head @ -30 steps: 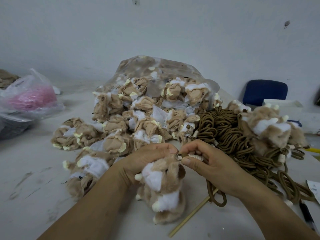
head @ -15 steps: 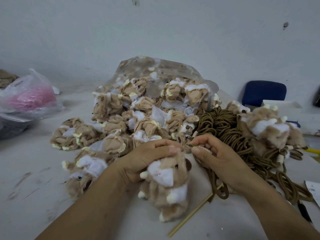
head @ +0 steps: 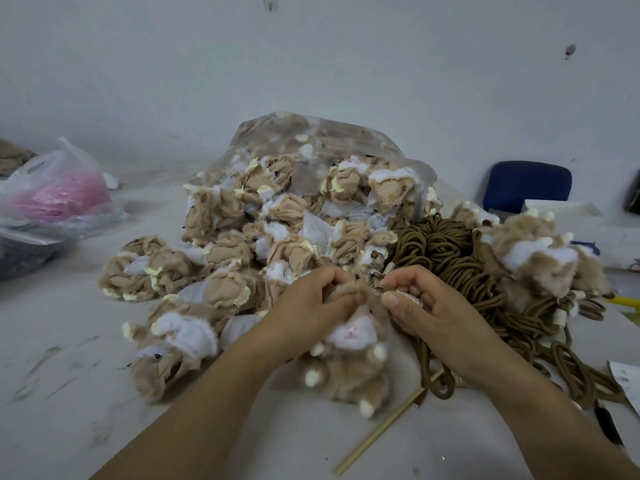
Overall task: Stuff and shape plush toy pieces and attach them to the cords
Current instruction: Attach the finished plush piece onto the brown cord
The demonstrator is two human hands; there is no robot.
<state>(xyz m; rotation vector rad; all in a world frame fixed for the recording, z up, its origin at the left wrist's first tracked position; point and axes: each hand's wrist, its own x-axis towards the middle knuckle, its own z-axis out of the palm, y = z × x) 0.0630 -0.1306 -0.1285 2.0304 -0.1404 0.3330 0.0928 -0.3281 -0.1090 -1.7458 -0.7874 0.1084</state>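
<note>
1. The left hand (head: pixel 308 306) grips the top of a tan plush toy (head: pixel 349 362), with its fingers curled into the fur. The toy hangs between the 2 wrists, low over the table (head: pixel 69 393). I cannot tell whether its bottom touches the table.
2. The right hand (head: pixel 426 310) is curled, and its thumb and fingers pinch the end of a brown cord (head: pixel 440 382) against the toy's top. The cord loops down under the wrist.
3. A pile of unstuffed pieces (head: pixel 242 265) crowds right up behind the knuckles.
4. The heap of cords (head: pixel 446 251) and the finished toys (head: pixel 533 258) fill the right side.
5. Bare table lies to the left and along the near edge.
6. A wooden stick (head: pixel 384 431) lies just beside the toy's lower right, slanting toward the near edge. A pen (head: pixel 607 424) lies at the right border.
7. Compared with 0.5 s ago, both hands are in much the same place. The toy has turned, so its white face and 4 pale feet now point up, and it looks blurred.
</note>
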